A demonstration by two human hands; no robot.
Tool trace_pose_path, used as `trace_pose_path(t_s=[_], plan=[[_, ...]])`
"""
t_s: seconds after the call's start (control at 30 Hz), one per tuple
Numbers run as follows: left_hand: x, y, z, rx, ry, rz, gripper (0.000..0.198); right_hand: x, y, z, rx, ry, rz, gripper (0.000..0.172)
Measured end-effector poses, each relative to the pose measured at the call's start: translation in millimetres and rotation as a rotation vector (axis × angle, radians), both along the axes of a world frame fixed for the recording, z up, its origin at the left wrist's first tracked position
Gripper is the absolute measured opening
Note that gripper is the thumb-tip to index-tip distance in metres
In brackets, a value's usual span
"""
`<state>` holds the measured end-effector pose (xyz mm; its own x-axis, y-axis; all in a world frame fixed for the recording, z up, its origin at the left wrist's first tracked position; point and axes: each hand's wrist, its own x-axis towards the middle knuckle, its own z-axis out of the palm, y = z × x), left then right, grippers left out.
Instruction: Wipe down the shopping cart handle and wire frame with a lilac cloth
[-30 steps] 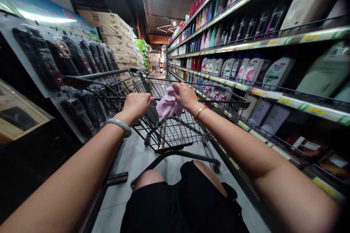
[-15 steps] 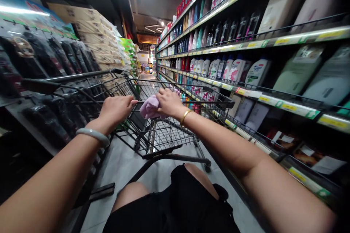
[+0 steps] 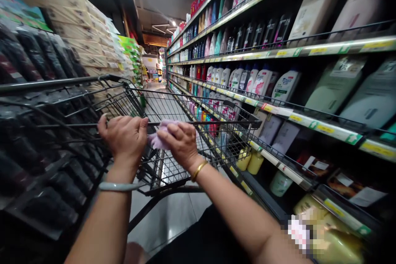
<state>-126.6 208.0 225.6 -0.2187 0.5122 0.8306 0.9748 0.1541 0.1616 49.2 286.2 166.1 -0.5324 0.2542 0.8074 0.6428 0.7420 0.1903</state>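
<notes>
A black wire shopping cart (image 3: 198,136) stands in front of me in a store aisle. My left hand (image 3: 125,136) is closed over the cart's handle bar, a pale bangle on that wrist. My right hand (image 3: 179,142) is closed on a pink cloth (image 3: 159,140) and presses it against the same bar, just right of the left hand. A gold bangle sits on the right wrist. The cart's basket holds nothing I can see.
Shelves of shampoo and detergent bottles (image 3: 256,78) line the right side, with price strips along their edges. Hanging black packets (image 3: 34,66) and stacked cartons (image 3: 80,37) fill the left. The tiled aisle floor (image 3: 173,214) runs ahead under the cart.
Both hands have moved closer together on the cart handle, and the cloth is more bunched under the right hand. The view has swung left and come nearer the cart.
</notes>
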Motion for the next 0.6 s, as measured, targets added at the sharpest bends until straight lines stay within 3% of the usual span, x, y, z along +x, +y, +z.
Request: trace_pose_path(t_s=[0.07, 0.13, 0.2, 0.3, 0.4, 0.47, 0.6], plan=[[-3.0, 8.7, -7.9, 0.125, -0.047, -0.030, 0.050, -8.4, -0.3, -35.3, 0.100, 0.129, 0.050, 0.028], [-7.7, 15.9, -15.7, 0.237, -0.065, -0.068, 0.047, -12.9, -2.9, -57.0, 0.153, 0.248, 0.103, 0.016], [-12.0, 19.6, -21.9, 0.301, -0.060, -0.104, 0.043, -12.5, -7.9, -57.6, 0.125, 0.351, 0.149, 0.013], [-10.6, 18.0, -22.4, 0.354, -0.074, -0.129, 0.039, -9.5, -14.8, -28.6, 0.095, 0.478, 0.180, 0.016], [4.7, 13.3, -11.1, 0.329, -0.087, -0.137, 0.035, -12.6, -13.4, -8.0, 0.137, 0.481, 0.139, 0.018], [19.1, 12.8, -2.8, 0.283, -0.065, -0.188, 0.034, -16.6, -10.1, -18.2, 0.157, 0.430, 0.143, 0.018], [40.2, 19.1, 0.1, 0.190, -0.041, -0.403, 0.026, -12.8, -9.5, -63.0, 0.080, 0.383, 0.180, 0.017]])
